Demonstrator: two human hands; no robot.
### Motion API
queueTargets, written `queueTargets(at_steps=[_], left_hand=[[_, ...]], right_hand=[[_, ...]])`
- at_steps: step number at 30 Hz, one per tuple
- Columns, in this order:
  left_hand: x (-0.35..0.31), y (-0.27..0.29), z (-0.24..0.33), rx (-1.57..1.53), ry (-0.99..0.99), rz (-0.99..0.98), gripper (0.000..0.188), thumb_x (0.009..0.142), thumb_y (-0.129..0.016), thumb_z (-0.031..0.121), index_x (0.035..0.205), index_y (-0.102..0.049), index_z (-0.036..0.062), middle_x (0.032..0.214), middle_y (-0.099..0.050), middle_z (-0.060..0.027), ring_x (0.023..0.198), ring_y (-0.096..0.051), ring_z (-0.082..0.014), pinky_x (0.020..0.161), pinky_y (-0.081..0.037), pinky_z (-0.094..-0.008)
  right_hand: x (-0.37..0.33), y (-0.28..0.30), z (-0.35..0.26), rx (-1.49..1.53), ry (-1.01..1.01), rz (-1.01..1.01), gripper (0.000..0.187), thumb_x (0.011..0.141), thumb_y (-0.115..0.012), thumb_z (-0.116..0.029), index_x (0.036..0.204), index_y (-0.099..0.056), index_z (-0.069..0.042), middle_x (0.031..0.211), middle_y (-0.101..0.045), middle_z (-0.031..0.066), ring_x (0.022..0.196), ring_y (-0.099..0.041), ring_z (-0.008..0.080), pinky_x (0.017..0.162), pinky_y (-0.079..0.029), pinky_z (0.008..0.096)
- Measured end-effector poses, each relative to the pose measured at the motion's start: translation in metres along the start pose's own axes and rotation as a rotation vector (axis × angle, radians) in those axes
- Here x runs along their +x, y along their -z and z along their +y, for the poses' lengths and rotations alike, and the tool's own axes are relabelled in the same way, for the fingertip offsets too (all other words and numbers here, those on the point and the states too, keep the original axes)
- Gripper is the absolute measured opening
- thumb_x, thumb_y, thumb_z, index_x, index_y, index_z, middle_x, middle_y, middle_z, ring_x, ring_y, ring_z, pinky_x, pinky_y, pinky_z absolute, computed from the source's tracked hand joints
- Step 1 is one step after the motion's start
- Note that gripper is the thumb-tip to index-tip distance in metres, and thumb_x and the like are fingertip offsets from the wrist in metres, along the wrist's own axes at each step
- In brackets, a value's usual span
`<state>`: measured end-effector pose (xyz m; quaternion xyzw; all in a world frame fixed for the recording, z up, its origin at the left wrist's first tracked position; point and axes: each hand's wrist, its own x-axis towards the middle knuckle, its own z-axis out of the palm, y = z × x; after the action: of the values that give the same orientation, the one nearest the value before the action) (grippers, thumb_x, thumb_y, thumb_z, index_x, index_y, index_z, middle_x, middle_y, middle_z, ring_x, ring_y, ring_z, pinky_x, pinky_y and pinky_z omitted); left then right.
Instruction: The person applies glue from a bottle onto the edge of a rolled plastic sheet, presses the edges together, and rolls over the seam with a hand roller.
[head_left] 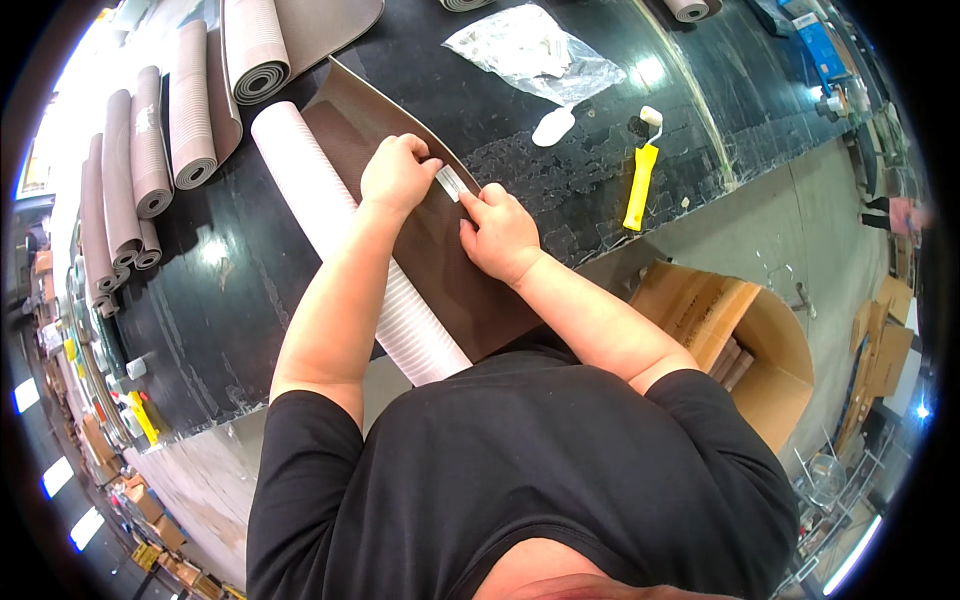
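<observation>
A small white label (451, 184) with a clear edge lies over a brown mat (455, 275). My left hand (400, 175) has its fingertips pinched at the label's upper end. The curled fingers of my right hand (503, 232) grip its lower end, close to the mat's right edge. Under my left forearm runs a pale, ribbed roll (305, 180), slanting from the upper left down to my body. The brown mat spreads flat along the roll's right side.
Several rolled brown mats (192, 110) lie at the left on the black table (250, 330). Farther off are a clear plastic bag (535, 50), a white oval object (553, 126) and a yellow-handled roller (641, 185). An open cardboard box (775, 350) with rolls inside stands at the right.
</observation>
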<state>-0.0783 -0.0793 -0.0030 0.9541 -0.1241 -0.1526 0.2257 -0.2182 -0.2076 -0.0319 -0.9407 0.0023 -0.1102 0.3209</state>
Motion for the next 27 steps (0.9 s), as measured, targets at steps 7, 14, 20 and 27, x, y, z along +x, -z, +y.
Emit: queueTargets(at_steps=[7, 14, 20, 27], left_hand=[[0.018, 0.002, -0.011, -0.2, -0.351, -0.009, 0.02, 0.09, -0.058, 0.004, 0.105, -0.071, 0.0041, 0.104, -0.064, -0.0077, 0.09, -0.065, -0.0232, 0.08, -0.052, -0.0339], [0.029, -0.008, -0.022, -0.318, -0.289, -0.108, 0.032, 0.088, -0.05, -0.003, 0.115, -0.067, 0.0009, 0.112, -0.067, -0.0107, 0.105, -0.064, -0.0225, 0.092, -0.048, -0.0305], [0.034, -0.012, -0.022, -0.45, -0.213, -0.119, 0.037, 0.087, -0.048, -0.003, 0.119, -0.065, 0.0003, 0.109, -0.069, -0.0087, 0.102, -0.064, -0.0191, 0.091, -0.048, -0.0283], [0.034, -0.01, -0.031, -0.447, -0.17, -0.107, 0.034, 0.089, -0.05, 0.003, 0.118, -0.068, 0.0043, 0.109, -0.071, -0.0102, 0.103, -0.066, -0.022, 0.092, -0.048, -0.0311]], right_hand=[[-0.005, 0.047, 0.019, 0.314, -0.046, 0.169, 0.029, 0.077, -0.069, -0.013, 0.105, -0.067, -0.007, 0.097, -0.058, 0.0101, 0.08, -0.059, 0.0267, 0.071, -0.05, 0.0381], [-0.03, 0.12, 0.121, -0.566, -0.743, 0.453, 0.046, 0.085, -0.067, -0.037, 0.116, -0.058, -0.005, 0.114, -0.059, 0.019, 0.115, -0.053, 0.0393, 0.099, -0.042, 0.0471], [-0.031, 0.144, 0.138, -0.304, -0.87, 0.179, 0.04, 0.088, -0.062, -0.034, 0.109, -0.061, -0.001, 0.102, -0.068, 0.0233, 0.09, -0.068, 0.0363, 0.079, -0.053, 0.0454], [-0.068, 0.155, 0.037, 0.501, -0.504, 0.372, 0.036, 0.097, -0.055, -0.014, 0.13, -0.052, 0.0, 0.093, -0.062, 0.0072, 0.059, -0.056, 0.0078, 0.055, -0.05, 0.0244]])
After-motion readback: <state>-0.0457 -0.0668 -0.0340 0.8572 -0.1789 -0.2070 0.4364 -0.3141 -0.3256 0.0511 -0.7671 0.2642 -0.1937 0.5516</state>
